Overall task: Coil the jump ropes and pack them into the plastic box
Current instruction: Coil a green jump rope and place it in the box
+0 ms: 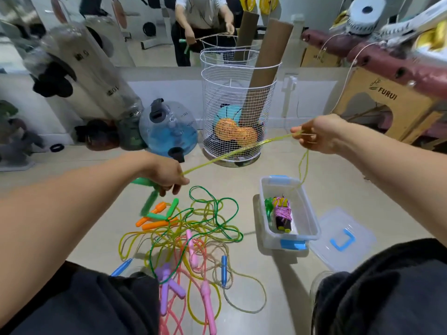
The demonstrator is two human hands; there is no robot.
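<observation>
My left hand grips the green handles and the near end of the yellow rope; my right hand pinches the same rope further along, fingers curled round it, so that several strands run taut between the two hands above the floor. A slack loop hangs from the right hand and drops toward the far end of the box, which stands open on the floor right of the pile, with one wound purple rope already inside. Risk one: the hanging loop may catch on the box rim or its blue latch and drag the box. Risk two: uneven tension may let strands slip from the right-hand pinch, collapsing the coil. Risk three: the tail may snag the pile below. The lid lies beside the box, touching its right wall or nearly so.
</observation>
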